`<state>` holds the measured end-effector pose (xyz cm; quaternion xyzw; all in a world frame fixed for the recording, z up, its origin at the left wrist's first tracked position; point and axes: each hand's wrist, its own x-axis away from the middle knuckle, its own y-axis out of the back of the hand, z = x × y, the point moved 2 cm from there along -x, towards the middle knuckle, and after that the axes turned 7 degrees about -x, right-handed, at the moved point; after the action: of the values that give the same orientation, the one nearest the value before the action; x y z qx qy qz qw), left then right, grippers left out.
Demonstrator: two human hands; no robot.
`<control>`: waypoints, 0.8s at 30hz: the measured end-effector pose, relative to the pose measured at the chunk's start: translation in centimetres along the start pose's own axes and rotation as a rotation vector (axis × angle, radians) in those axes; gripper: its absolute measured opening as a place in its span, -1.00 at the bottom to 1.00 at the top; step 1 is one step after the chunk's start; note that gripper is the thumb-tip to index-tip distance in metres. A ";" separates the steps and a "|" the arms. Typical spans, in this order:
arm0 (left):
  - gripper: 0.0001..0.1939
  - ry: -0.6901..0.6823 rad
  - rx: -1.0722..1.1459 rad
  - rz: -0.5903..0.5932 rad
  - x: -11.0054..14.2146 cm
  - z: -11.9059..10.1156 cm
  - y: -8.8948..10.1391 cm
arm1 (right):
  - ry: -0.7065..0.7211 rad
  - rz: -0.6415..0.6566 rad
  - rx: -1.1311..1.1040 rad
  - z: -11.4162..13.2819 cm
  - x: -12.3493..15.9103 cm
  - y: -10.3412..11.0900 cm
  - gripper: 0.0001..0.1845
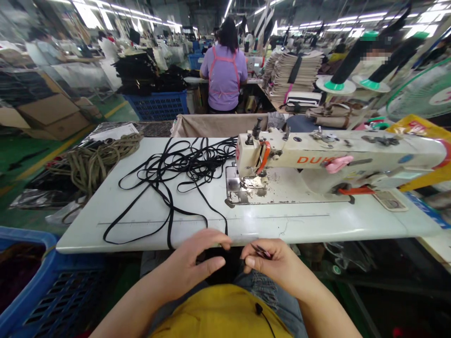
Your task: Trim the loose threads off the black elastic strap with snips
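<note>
My left hand (197, 258) is held over my lap at the table's front edge. Its thumb and fingers are apart, slightly blurred, and I see nothing between them. Opposite it, my right hand (273, 258) is closed around small thread snips (261, 251), whose dark tips stick out past the fingers. Its thumb and forefinger also pinch something small and dark that I cannot make out. A loose tangle of narrow black strap (197, 162) lies on the white table (134, 237). Strands of it run over the front edge near my left hand.
A sewing machine (299, 157) stands on the table's right side. Bundled olive straps (105, 157) lie to the left, above a blue crate (52, 286). Beyond the table are a fabric-lined bin (221, 126) and a seated person in purple (227, 77). A fan (423, 94) stands far right.
</note>
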<state>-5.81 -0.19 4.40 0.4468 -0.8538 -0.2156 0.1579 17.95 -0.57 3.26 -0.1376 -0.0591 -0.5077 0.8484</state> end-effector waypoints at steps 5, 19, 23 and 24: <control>-0.69 0.083 0.151 0.103 -0.8 -0.2 -1.0 | 0.021 -0.007 0.168 0.1 -0.1 -0.3 -0.79; -0.67 0.086 0.396 0.434 -1.1 0.7 -4.8 | -0.029 -0.175 -0.042 -1.3 -1.2 -0.3 -0.61; -0.67 0.301 0.068 0.458 -0.3 5.8 -5.7 | -0.022 -0.311 0.052 -2.3 -0.7 2.2 -0.64; -0.67 0.381 -0.048 0.428 0.1 7.5 -6.0 | -0.033 -0.326 0.060 -2.7 -0.4 2.8 -0.64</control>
<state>-5.15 -1.63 -5.05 0.2852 -0.8782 -0.1097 0.3679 20.07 0.23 0.12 -0.1092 -0.1098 -0.6343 0.7574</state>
